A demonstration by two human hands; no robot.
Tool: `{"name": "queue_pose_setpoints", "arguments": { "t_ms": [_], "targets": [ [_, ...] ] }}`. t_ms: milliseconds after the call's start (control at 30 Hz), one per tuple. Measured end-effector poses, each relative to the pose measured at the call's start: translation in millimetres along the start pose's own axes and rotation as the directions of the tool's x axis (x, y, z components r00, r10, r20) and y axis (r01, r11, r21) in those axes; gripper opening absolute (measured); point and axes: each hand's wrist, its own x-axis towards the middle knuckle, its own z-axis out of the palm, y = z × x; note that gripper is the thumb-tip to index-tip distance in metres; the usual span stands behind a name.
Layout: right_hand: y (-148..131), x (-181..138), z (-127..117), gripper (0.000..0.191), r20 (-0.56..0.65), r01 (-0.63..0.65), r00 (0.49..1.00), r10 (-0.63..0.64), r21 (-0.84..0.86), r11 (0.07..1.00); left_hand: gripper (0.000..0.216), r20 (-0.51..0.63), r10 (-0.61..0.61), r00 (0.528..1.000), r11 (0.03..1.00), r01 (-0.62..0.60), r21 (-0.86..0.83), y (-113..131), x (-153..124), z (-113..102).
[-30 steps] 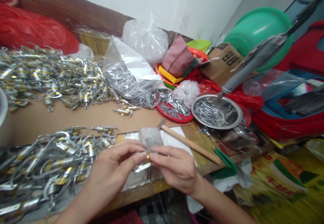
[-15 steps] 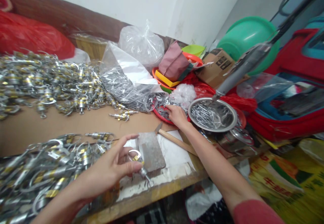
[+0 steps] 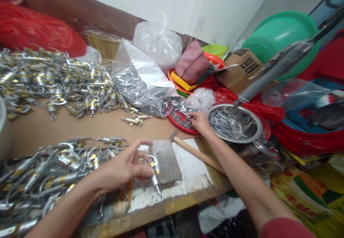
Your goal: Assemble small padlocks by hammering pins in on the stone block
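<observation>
Heaps of metal clasps are spread over the tabletop toward its left edge. Near the front edge a small clasp is pinched between thumb and fingers of the left hand. Toward the right edge, small metal pieces in the red tray are touched by the curled fingertips of the right hand; whether anything is gripped cannot be told.

Two bare arms and a bit of red sleeve

The left hand and right hand wear no gloves or rings. A red sleeve shows at the bottom right.
</observation>
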Motion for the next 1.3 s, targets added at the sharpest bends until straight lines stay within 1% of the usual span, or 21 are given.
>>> {"name": "queue_pose_setpoints", "arguments": {
  "t_ms": [100, 167, 267, 300, 333, 367, 433, 500, 567, 633, 700, 767, 800, 867, 933, 967, 1000, 1033, 1100, 1200, 1300],
  "targets": [
    [-4, -9, -7, 0.030, -0.028, -0.034, 0.999, 0.038, 0.134, 0.990, 0.067, -0.024, -0.010, 1.000, 1.000, 0.011, 0.014, 2, -2, 1],
    [-19, -25, -13, 0.032, -0.007, -0.037, 0.999, 0.040, 0.229, 0.973, 0.067, -0.030, -0.005, 1.000, 1.000, 0.006, 0.022, 2, -1, 2],
    [-54, -63, -21, 0.035, 0.137, -0.008, 0.988, -0.064, 0.466, 0.885, 0.066, 0.006, 0.003, 1.000, 1.000, -0.003, 0.013, 2, 0, 1],
    [-66, -78, -23, 0.038, 0.239, -0.026, 0.956, -0.169, 0.644, 0.765, 0.066, 0.026, 0.004, 1.000, 1.000, -0.005, 0.008, 3, 1, 1],
    [-78, -92, -24, 0.040, 0.324, -0.073, 0.905, -0.276, 0.758, 0.648, 0.065, 0.044, 0.007, 0.999, 1.000, -0.007, 0.004, 3, 2, 0],
    [-88, -104, -24, 0.041, 0.372, -0.114, 0.859, -0.352, 0.809, 0.577, 0.064, 0.060, 0.012, 0.998, 1.000, -0.012, 0.004, 3, 2, 0],
    [-102, -121, -22, 0.041, 0.397, -0.127, 0.814, -0.424, 0.834, 0.538, 0.061, 0.070, 0.030, 0.997, 0.999, -0.031, 0.011, 4, 2, 0],
    [-110, -128, -21, 0.040, 0.368, -0.037, 0.816, -0.446, 0.803, 0.594, 0.058, 0.066, 0.046, 0.997, 0.999, -0.047, 0.017, 4, 2, 0],
    [-111, -128, -23, 0.038, 0.311, 0.146, 0.803, -0.509, 0.725, 0.674, 0.058, 0.060, 0.049, 0.997, 0.999, -0.050, 0.010, 3, 2, 1],
    [-109, -129, -28, 0.034, 0.247, 0.407, 0.744, -0.621, 0.569, 0.714, 0.059, 0.057, 0.042, 0.997, 0.999, -0.042, -0.001, 1, 2, 1],
    [-104, -133, -33, 0.031, 0.206, 0.634, 0.654, -0.728, 0.375, 0.676, 0.061, 0.050, 0.036, 0.998, 0.999, -0.036, -0.008, 0, 2, 0],
    [-98, -140, -36, 0.033, 0.194, 0.740, 0.601, -0.775, 0.232, 0.632, 0.063, 0.043, 0.033, 0.999, 0.999, -0.033, -0.012, -1, 2, 0],
    [-96, -142, -35, 0.034, 0.179, 0.744, 0.611, -0.771, 0.200, 0.637, 0.064, 0.042, 0.033, 0.999, 0.999, -0.033, -0.014, -1, 2, 0],
    [-93, -145, -33, 0.031, 0.105, 0.658, 0.714, -0.692, 0.237, 0.715, 0.062, 0.045, 0.034, 0.998, 0.999, -0.033, -0.013, 0, 2, 0],
    [-94, -144, -30, 0.021, 0.075, 0.442, 0.853, -0.517, 0.422, 0.791, 0.060, 0.051, 0.032, 0.998, 0.999, -0.032, -0.005, 1, 2, 0],
    [-97, -143, -28, 0.016, 0.119, 0.302, 0.899, -0.421, 0.529, 0.793, 0.060, 0.053, 0.030, 0.998, 1.000, -0.030, 0.000, 1, 2, 0],
    [-100, -141, -26, 0.012, 0.193, 0.162, 0.918, -0.345, 0.611, 0.775, 0.059, 0.054, 0.029, 0.998, 1.000, -0.030, 0.004, 1, 2, 0],
    [-103, -140, -24, 0.010, 0.275, 0.046, 0.915, -0.296, 0.658, 0.752, 0.059, 0.057, 0.030, 0.998, 1.000, -0.031, 0.007, 2, 1, 0],
    [-111, -138, -21, 0.011, 0.386, -0.084, 0.886, -0.258, 0.679, 0.730, 0.059, 0.062, 0.037, 0.997, 0.999, -0.038, 0.009, 1, 2, 0],
    [-117, -136, -15, 0.015, 0.374, -0.045, 0.890, -0.259, 0.639, 0.768, 0.059, 0.066, 0.050, 0.997, 0.999, -0.050, 0.010, 1, 2, 0],
    [-117, -135, -8, 0.017, 0.247, 0.128, 0.912, -0.327, 0.585, 0.801, 0.059, 0.078, 0.047, 0.996, 0.999, -0.047, 0.001, 1, 3, 0]
  ]
}}
